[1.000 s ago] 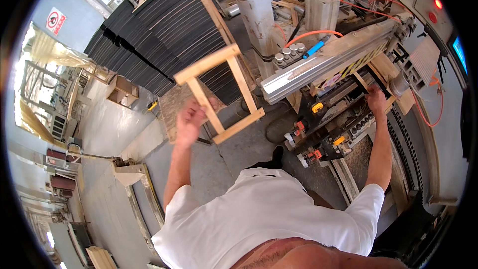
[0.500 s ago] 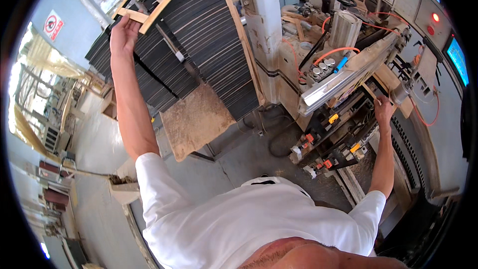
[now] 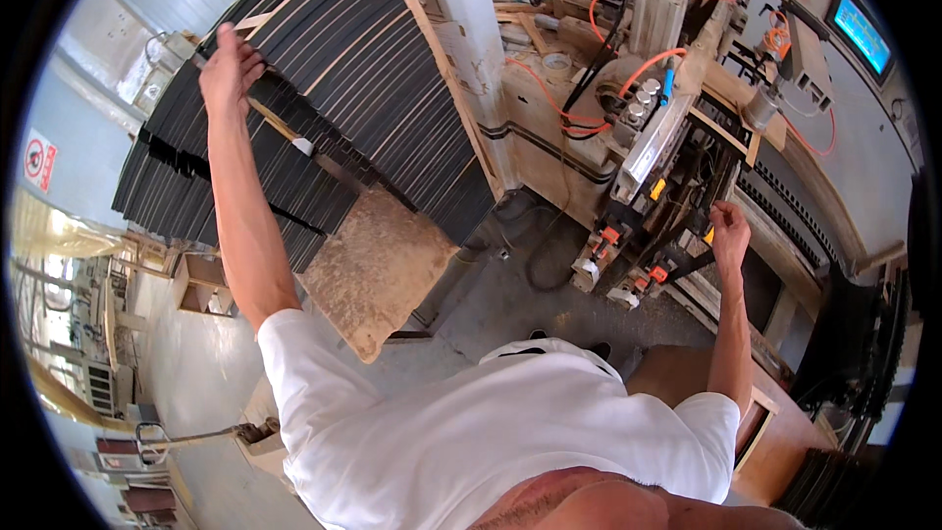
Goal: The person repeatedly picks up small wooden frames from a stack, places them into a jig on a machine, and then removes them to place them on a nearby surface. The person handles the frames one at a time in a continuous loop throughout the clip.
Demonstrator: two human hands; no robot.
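**Reaching across a slanted stack of dark framed panels**

Stretching far out and up, the left hand (image 3: 229, 69) lies palm-down on the big leaning stack of thin black slats edged with pale wooden rails (image 3: 324, 98). Its fingers are loosely curled over the top edge, pressing on the stack rather than clamped around any one piece; no separate piece can be made out inside the hand. Just below the wrist a pale wooden strip (image 3: 280, 128) runs slantwise across the black layers, and further down toward the elbow a worn square board of brown chipboard (image 3: 378, 270) rests against the foot of the stack.

The right hand (image 3: 728, 231) is low on the other side, closed around a small dark handle or clamp part on the grey metal pressing machine with orange hoses (image 3: 648, 128); what exactly it pinches is too small to tell.

The wood-and-slat pieces look light and rigid, probably easy to lift one-handed yet awkward through their breadth. Thin rails may flex or crack at the joints, so a grip on a corner or along a rail, where the wood is thickest, seems safest. Smooth black faces could slide off the sloping pile if nudged.
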